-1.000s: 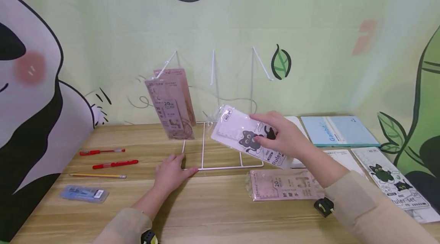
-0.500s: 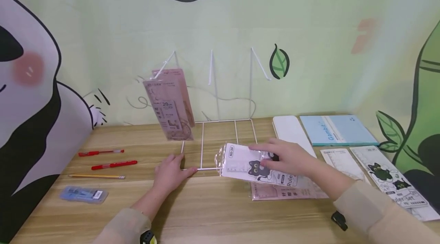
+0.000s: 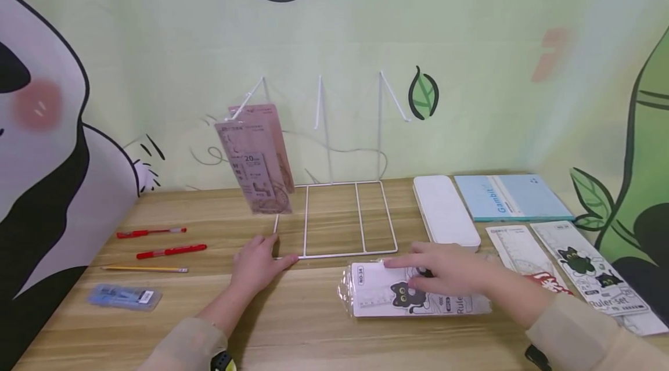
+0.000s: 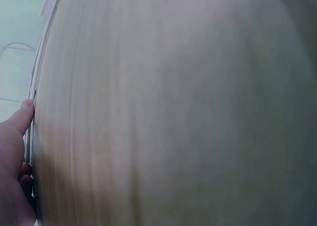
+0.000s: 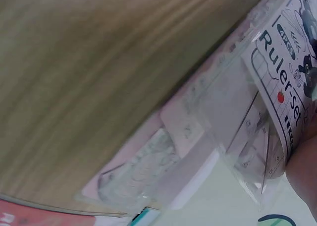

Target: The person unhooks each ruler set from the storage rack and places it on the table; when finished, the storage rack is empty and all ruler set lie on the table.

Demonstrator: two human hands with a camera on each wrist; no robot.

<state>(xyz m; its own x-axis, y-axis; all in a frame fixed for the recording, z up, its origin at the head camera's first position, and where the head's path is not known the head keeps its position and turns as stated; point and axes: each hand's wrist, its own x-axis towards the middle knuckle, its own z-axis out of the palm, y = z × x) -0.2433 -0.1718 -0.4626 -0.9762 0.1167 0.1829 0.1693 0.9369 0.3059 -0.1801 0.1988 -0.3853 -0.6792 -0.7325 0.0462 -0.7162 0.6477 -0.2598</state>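
My left hand [image 3: 256, 265] holds the front left corner of a white wire rack [image 3: 334, 255], with the thumb along the front bar. In the left wrist view, the thumb of the left hand [image 4: 12, 151] touches the bar and other fingers curl below it. A white ruler set [image 3: 373, 292] with black cats, in clear wrapping, is in my right hand [image 3: 444, 269]. It lies over a pink ruler packet, mostly covered in the head view; part of the pink packet [image 5: 173, 107] shows in the right wrist view. Pink ruler packets [image 3: 253, 156] hang from the rack's left hook.
Right of the rack lie a white case [image 3: 444, 208], a blue Gambit book [image 3: 522, 197] and more ruler sets [image 3: 580, 266]. Two red pens [image 3: 171, 251], a pencil [image 3: 143, 269] and a blue plastic box [image 3: 124, 296] lie at left. The rack's other hooks [image 3: 394, 95] stick forward.
My right hand has brought the white ruler set down and to the right, from above the rack's base onto the pink packet. The left hand has stayed at the rack's corner.
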